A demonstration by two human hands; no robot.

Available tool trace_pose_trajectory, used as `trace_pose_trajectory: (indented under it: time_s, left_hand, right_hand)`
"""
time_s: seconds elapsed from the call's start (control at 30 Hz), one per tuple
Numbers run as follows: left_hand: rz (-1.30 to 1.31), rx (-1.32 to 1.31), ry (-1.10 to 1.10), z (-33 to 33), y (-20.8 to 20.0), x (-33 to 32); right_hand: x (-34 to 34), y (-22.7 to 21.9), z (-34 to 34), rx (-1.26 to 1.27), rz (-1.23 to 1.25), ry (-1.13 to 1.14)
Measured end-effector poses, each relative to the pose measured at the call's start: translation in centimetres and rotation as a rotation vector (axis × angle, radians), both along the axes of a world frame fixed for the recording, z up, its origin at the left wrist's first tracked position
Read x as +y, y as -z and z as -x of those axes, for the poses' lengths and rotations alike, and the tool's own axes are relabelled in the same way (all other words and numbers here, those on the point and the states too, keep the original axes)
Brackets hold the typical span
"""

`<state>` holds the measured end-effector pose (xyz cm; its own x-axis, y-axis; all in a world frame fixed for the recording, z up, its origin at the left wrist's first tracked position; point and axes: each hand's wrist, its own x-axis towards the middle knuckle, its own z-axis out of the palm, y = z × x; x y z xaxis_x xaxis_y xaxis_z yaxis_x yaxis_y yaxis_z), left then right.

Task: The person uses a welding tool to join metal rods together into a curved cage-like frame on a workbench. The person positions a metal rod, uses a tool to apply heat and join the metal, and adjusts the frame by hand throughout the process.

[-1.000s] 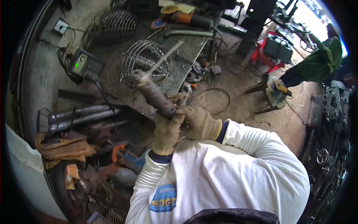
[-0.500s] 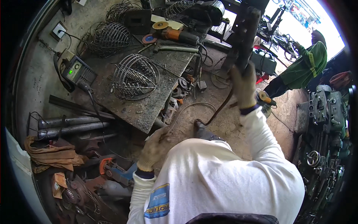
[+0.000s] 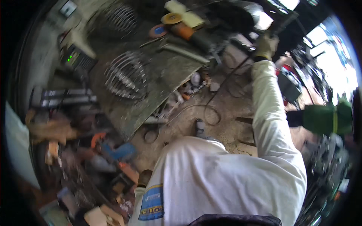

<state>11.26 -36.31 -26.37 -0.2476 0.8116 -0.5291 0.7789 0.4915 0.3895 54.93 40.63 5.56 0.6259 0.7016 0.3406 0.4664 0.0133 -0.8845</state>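
Note:
My right hand, in a pale work glove, is stretched out far ahead to the right. Its fingers look closed round a dark elongated object, too blurred to name. A dark cable runs from near that hand down to the floor. Low at my left side is my left hand, gloved and mostly hidden by my white sleeve and body; its fingers do not show. A round wire cage sits on the metal worktable, with an orange angle grinder and a hammer beyond it.
A welding machine with green lights stands left of the table. Scrap and tools, among them a blue-and-orange tool, clutter the lower left. A person in green is at the right, near dark machinery.
My right arm has stretched farther forward and to the right with the dark object. My left hand has dropped back beside my body. The view has shifted and blurred.

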Motion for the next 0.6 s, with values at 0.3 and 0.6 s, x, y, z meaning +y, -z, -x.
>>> trace_pose_trajectory:
  time_s: [0.3, 0.6]
  left_hand:
    - [0.383, -0.313, -0.33, -7.0, -3.7, -1.8]
    - [0.167, -0.48, -0.919, -5.0, -10.5, 11.8]
  right_hand:
    - [4.2, 3.8, 0.2, -0.327, 0.067, -0.001]
    - [2.4, 6.1, 1.9, -0.371, -0.032, -0.088]
